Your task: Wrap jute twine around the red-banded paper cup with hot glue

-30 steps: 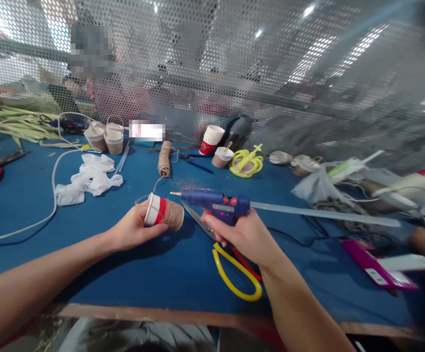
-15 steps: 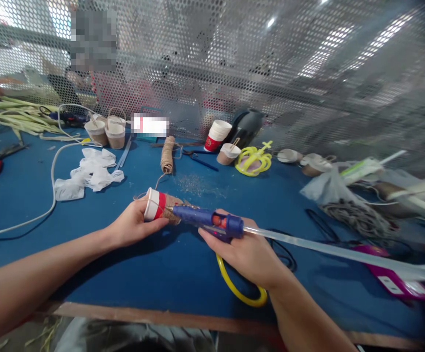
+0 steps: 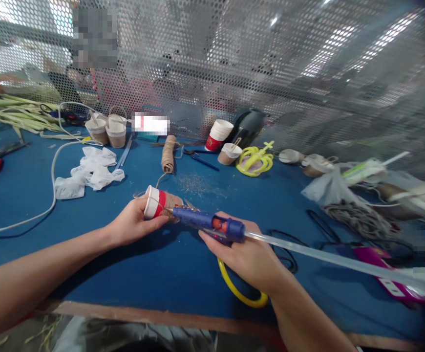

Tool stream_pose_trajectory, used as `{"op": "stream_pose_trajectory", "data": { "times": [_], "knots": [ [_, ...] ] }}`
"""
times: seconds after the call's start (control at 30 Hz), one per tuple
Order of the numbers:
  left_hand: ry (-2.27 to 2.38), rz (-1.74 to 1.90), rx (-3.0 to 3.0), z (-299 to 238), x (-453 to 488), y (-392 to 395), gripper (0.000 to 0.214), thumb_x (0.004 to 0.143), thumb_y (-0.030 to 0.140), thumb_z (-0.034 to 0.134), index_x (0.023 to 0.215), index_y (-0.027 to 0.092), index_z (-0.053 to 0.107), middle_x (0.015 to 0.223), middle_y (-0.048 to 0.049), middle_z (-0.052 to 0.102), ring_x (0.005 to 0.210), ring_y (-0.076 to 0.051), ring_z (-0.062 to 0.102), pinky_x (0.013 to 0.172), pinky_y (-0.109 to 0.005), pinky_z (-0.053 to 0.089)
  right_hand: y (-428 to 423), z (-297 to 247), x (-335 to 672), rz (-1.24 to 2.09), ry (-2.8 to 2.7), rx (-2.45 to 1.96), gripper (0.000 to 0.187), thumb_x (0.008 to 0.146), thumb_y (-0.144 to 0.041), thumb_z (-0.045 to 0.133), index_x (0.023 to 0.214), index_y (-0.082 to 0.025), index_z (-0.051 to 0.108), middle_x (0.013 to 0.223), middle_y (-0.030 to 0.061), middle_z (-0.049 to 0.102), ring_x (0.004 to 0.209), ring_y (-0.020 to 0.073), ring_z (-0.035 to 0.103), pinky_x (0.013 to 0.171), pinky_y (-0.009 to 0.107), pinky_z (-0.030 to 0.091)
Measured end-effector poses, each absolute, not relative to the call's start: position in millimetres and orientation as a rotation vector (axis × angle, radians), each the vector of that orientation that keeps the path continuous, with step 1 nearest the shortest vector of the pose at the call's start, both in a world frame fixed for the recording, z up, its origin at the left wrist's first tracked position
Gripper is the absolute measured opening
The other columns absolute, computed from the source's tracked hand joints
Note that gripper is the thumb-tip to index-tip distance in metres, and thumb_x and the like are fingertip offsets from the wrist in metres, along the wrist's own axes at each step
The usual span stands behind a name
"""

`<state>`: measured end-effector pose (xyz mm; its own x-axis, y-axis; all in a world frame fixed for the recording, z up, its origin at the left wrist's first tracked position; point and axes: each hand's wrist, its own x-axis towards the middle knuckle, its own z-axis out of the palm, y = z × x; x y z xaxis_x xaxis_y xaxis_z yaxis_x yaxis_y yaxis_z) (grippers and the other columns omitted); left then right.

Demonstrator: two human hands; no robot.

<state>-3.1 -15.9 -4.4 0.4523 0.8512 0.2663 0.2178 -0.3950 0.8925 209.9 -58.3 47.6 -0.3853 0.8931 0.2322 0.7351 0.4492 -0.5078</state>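
Note:
My left hand point(image 3: 130, 226) grips a paper cup point(image 3: 158, 204) lying on its side, red and white at the rim and partly wrapped in jute twine. My right hand point(image 3: 247, 254) is closed round a blue hot glue gun point(image 3: 208, 222) with a long clear glue stick point(image 3: 326, 256) sticking out behind. The gun's nozzle touches the twine-wrapped part of the cup. A strand of twine runs from the cup up to a twine spool point(image 3: 167, 153) further back on the blue table point(image 3: 183, 274).
Yellow-handled scissors point(image 3: 236, 291) lie under my right hand. White crumpled plastic point(image 3: 90, 173) and a white cable point(image 3: 53, 181) are at the left. Finished twine cups point(image 3: 108, 131), a cup stack point(image 3: 218, 134), a yellow crown point(image 3: 254, 160) and bags point(image 3: 344, 183) line the back. A mesh screen stands behind.
My right hand has tipped the glue gun down and moved its nozzle left onto the cup's twine; one second ago it hovered level above the cup. The left hand holds steady.

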Motion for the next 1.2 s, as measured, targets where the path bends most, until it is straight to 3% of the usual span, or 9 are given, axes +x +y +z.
{"op": "stream_pose_trajectory", "data": {
  "times": [0.63, 1.2],
  "knots": [
    [0.847, 0.947, 1.934, -1.2, -3.7, -16.1, 0.020, 0.076, 0.023, 0.055, 0.089, 0.011, 0.063, 0.092, -0.0078, 0.068, 0.085, -0.019, 0.061, 0.077, -0.029, 0.048, -58.4, 46.9, 210.2, 0.437, -2.222, -1.398, 0.014, 0.077, -0.025, 0.052, 0.064, -0.021, 0.048, 0.059, -0.0029, 0.052, 0.053, 0.0110, 0.050, 0.055, 0.023, 0.041],
    [0.849, 0.954, 2.014, -2.2, -4.5, -16.0, 0.021, 0.076, 0.022, 0.054, 0.093, 0.011, 0.061, 0.093, -0.0082, 0.067, 0.083, -0.017, 0.060, 0.076, -0.027, 0.047, -60.4, 51.6, 208.2, 0.453, -2.236, -1.381, 0.014, 0.076, -0.023, 0.052, 0.062, -0.020, 0.048, 0.056, -0.0033, 0.054, 0.049, 0.0101, 0.049, 0.051, 0.021, 0.040]
  ]
}}
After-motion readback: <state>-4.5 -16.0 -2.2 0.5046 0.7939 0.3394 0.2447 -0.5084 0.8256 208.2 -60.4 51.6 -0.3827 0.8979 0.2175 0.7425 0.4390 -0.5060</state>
